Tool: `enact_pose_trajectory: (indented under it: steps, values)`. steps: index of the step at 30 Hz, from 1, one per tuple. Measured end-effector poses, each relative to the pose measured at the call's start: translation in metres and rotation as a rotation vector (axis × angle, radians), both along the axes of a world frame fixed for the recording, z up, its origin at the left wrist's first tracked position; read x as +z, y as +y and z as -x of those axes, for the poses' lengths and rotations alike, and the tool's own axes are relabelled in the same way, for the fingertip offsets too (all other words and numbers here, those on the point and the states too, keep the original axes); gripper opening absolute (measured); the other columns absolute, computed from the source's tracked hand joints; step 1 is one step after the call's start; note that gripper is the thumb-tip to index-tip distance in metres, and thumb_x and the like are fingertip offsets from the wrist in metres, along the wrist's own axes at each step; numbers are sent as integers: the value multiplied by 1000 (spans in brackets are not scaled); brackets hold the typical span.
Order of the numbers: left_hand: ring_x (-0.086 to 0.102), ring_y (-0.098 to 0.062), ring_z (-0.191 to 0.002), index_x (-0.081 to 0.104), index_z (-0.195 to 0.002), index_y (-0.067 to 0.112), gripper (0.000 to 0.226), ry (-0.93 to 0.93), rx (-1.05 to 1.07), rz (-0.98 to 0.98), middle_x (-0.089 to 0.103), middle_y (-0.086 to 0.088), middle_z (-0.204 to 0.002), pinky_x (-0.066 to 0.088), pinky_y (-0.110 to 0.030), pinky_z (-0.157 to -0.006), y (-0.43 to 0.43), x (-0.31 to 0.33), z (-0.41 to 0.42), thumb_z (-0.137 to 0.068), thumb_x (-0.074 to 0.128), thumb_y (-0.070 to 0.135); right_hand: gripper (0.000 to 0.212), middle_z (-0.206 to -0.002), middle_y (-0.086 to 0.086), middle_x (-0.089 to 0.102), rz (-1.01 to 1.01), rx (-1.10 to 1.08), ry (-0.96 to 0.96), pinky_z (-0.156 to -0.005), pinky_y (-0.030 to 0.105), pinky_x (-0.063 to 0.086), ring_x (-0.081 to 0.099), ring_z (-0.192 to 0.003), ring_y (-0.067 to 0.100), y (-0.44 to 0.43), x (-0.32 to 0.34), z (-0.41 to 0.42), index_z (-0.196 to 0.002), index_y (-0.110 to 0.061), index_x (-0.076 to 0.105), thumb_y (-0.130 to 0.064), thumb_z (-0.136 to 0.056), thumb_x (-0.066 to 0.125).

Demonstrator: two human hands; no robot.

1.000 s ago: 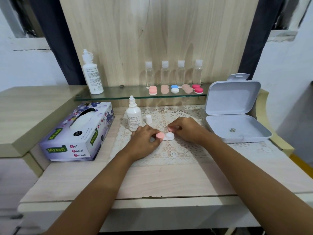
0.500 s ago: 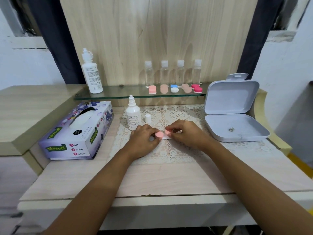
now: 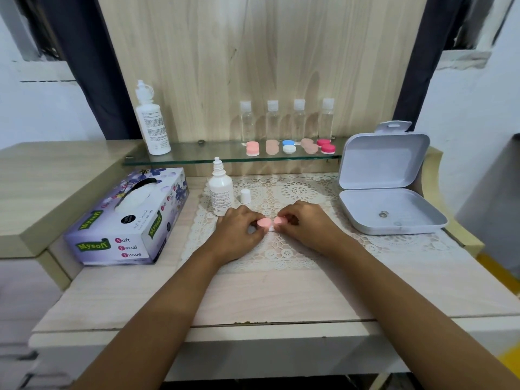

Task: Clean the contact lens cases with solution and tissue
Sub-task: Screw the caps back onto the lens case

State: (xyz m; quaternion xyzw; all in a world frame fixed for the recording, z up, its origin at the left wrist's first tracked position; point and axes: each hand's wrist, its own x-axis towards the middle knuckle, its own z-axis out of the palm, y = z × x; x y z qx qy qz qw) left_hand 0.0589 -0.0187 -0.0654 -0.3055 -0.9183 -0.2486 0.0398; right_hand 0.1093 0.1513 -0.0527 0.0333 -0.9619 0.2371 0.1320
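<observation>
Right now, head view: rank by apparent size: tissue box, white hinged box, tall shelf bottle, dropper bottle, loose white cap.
1. tissue box and white hinged box, too alike to split.
2. tall shelf bottle.
3. dropper bottle.
4. loose white cap.

lens case (image 3: 265, 222): pink caps, flat on mat (image 3: 295, 190) | solution bottle (image 3: 221, 190): upright, uncapped

Six bottles (image 3: 221, 190) — six cases (image 3: 252, 149)
</observation>
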Motion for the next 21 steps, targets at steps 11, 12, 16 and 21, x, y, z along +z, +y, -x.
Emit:
enact_pose_trajectory:
  steps: [11, 12, 16, 21]
  values:
    - [42, -20, -111, 60, -120, 28, 32, 6, -4, -6, 53, 3, -109, 32, -40, -101, -1, 0, 0, -92, 50, 40, 33, -99, 4, 61, 61, -19, 10, -72, 18, 36, 54, -88, 12, 1, -4, -1, -107, -14, 65, -33, -81, 68]
    - [42, -21, -111, 60, -120, 28, 32, 8, -3, -5, 53, 3, -109, 33, -40, -100, -1, 0, 1, -92, 50, 40, 36, -100, 3, 61, 63, -7, 1, -75, 18, 38, 55, -90, 13, 2, -4, -2, -112, -15, 63, -33, -82, 67]
    - [43, -21, -111, 60, -120, 26, 33, 9, -5, -3, 54, 2, -110, 33, -41, -100, 0, -1, 1, -92, 50, 40, 34, -98, 0, 54, 35, 29, -28, -77, 18, 36, 53, -92, 14, 6, -4, -2, -120, -18, 60, -25, -86, 59]
    - [42, -20, -112, 60, -120, 27, 32, 7, -7, -10, 54, 3, -111, 32, -41, -101, 0, -1, 1, -92, 51, 39, 31, -88, -1, 53, 59, -28, 1, -69, 20, 35, 53, -84, 14, 5, -7, 1, -97, -12, 64, -37, -79, 69]
